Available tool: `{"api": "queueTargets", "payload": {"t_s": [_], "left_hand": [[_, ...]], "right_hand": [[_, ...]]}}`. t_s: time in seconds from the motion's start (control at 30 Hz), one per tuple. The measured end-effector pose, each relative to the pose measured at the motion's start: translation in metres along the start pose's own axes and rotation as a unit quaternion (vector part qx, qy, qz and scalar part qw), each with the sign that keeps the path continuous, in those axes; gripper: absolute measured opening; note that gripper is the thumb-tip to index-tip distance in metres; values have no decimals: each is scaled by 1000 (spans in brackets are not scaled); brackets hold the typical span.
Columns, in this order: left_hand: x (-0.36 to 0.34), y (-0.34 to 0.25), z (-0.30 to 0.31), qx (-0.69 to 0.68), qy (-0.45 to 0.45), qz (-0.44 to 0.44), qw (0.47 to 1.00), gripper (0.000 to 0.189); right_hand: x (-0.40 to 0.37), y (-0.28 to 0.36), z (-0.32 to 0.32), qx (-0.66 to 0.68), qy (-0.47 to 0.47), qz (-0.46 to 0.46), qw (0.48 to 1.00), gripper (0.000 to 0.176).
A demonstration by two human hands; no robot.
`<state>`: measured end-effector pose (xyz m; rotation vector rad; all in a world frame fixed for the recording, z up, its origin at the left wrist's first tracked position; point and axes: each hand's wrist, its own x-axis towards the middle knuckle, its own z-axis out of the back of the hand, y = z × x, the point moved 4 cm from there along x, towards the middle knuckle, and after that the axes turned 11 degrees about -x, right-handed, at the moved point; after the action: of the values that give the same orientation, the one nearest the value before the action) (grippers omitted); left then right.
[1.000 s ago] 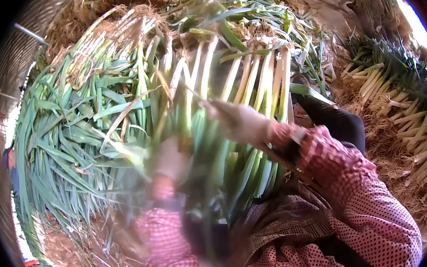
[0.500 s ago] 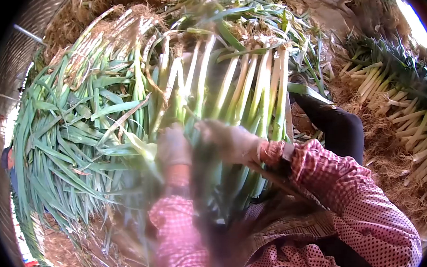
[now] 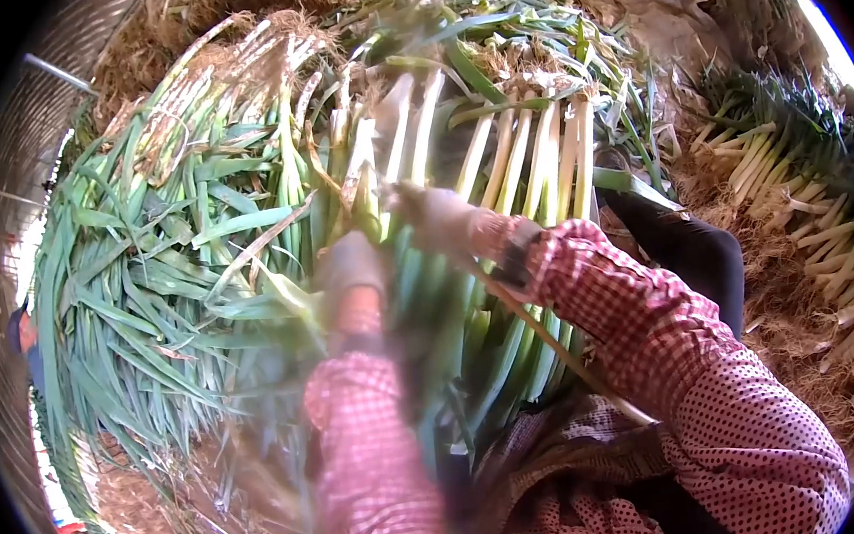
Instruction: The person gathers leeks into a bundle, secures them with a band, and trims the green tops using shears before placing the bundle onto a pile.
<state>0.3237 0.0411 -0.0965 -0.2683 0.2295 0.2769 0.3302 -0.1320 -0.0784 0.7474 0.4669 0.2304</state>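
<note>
Leeks (image 3: 544,157) lie side by side in front of me, white shanks and roots pointing away, green leaves toward my lap. My left hand (image 3: 351,263), in what looks like a pale glove, is over the leaves just below one leek shank (image 3: 364,167); its fingers are smeared by motion. Close by on the right, my right hand (image 3: 433,216) is closed, its fingertips blurred near the same shank. From under it a long yellowish leaf strip (image 3: 553,342) trails down to my lap. Blur hides exactly where the fingers grip.
A thick heap of leeks (image 3: 147,279) with tangled green leaves spreads on the left. At the right, a row of leeks (image 3: 827,246) lies beside brown roots (image 3: 764,281). My dark-clothed knee (image 3: 692,256) juts up between them. A curved ribbed wall (image 3: 3,230) stands at far left.
Both hands have moved away from me along the leeks, the right one farther and slightly left. More of the yellowish strip now shows below the right hand.
</note>
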Motion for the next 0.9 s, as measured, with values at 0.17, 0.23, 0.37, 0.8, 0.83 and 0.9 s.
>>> {"api": "queueTargets", "payload": {"t_s": [0.17, 0.23, 0.37, 0.8, 0.83, 0.9], "left_hand": [[-10, -19, -9, -52, 21, -124, 991, 33], [-31, -17, -11, -48, 62, -172, 982, 30], [-45, 45, 9, -236, -222, -402, 856, 27], [11, 120, 19, 74, 31, 103, 991, 45], [9, 123, 22, 62, 5, 90, 994, 43], [-4, 103, 44, 0, -29, 44, 999, 44]], "right_hand": [[13, -32, 21, 11, 21, -69, 997, 96], [4, -27, 24, 16, 29, -63, 998, 95], [-51, 9, -2, -62, 157, 24, 985, 79], [-24, 42, -5, -11, 94, 6, 996, 76], [-35, 42, -12, -42, 132, 20, 990, 76], [-68, 38, -24, -26, 167, 63, 984, 78]]}}
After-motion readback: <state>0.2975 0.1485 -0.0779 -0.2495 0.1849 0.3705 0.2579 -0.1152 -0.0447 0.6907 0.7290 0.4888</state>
